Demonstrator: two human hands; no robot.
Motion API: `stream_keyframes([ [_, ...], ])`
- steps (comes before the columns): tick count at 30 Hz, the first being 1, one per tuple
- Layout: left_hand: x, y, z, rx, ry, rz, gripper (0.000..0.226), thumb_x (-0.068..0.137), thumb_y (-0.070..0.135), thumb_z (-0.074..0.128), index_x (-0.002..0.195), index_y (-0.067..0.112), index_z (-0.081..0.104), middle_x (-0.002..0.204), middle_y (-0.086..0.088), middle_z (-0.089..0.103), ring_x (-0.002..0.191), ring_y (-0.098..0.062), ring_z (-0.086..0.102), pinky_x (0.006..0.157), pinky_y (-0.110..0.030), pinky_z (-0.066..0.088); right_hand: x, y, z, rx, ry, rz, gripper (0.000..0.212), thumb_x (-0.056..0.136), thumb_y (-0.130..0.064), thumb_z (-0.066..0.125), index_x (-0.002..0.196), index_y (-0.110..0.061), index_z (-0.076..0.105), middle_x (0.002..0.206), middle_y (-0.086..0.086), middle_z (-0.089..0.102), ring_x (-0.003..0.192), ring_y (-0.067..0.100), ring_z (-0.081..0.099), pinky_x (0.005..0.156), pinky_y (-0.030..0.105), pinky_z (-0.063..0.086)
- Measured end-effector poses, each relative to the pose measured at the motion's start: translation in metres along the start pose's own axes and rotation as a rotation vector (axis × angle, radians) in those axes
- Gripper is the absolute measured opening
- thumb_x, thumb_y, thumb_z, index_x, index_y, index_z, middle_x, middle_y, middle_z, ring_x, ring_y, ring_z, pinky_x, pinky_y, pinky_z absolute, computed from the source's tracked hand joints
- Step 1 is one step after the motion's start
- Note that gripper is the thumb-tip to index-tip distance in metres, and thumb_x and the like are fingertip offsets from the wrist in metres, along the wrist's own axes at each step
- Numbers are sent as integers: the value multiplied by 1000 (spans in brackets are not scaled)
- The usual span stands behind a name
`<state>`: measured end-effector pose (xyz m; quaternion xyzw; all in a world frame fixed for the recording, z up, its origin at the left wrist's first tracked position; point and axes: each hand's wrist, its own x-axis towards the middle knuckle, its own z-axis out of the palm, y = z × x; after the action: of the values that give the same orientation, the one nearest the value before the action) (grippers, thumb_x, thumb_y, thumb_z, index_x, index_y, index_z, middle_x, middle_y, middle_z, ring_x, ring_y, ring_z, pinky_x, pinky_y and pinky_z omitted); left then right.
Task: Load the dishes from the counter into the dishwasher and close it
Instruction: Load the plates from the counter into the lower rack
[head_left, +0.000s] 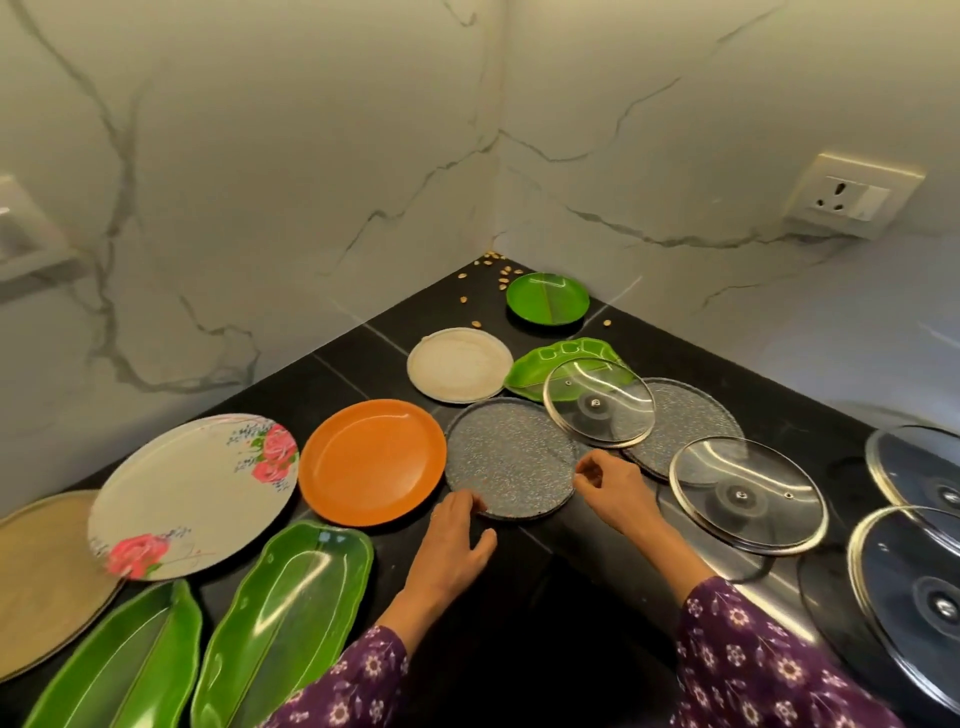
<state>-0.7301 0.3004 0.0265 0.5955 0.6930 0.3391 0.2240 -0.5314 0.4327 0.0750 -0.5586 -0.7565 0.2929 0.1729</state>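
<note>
A grey speckled plate (511, 457) lies flat on the black counter (519, 597). My left hand (454, 540) has its fingertips on the plate's near-left rim, with the thumb spread apart toward the counter. My right hand (610, 486) is curled, with thumb and fingers pinched at the plate's right rim. A second grey speckled plate (691, 421) lies to the right, partly under a glass lid (600, 402). Close by are an orange plate (371, 462), a white plate (460, 371) and a round green plate (548, 299). The dishwasher is not in view.
At the left lie a floral plate (192, 493), a tan plate (41, 577) and two long green leaf-shaped dishes (285, 613). A green divided dish (540, 364) sits behind the lid. More glass lids (748, 493) crowd the right side. Marble walls close the corner, where nuts lie scattered.
</note>
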Motion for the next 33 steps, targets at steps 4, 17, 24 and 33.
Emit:
stream_keyframes([
  [4,-36,1,-10,19,62,-59,23,85,27,59,104,22,46,102,9,46,100,-8,44,86,-19,35,-19,-13,13,32,-58,-77,2,82,-14,66,83,-14,64,76,-1,66,70,13,61,64,18,43],
  [17,-195,-1,-56,69,281,-236,27,85,25,57,109,16,49,108,3,48,101,-11,45,89,-21,38,-105,-80,68,-4,-249,-363,5,83,-12,66,81,-17,64,74,-1,64,69,10,58,68,23,40],
  [24,-277,-25,-88,90,426,-388,28,85,24,59,110,14,50,109,3,49,103,-10,44,89,-15,32,-153,-134,117,-38,-364,-485,5,84,-15,63,80,-13,65,74,0,64,73,14,58,70,26,40],
  [33,-327,-67,-139,63,546,-529,30,85,25,62,110,15,50,108,7,47,104,-11,46,93,-23,39,-182,-214,170,-65,-493,-606,11,85,-14,61,75,-16,58,67,-5,56,67,14,52,56,22,35],
])
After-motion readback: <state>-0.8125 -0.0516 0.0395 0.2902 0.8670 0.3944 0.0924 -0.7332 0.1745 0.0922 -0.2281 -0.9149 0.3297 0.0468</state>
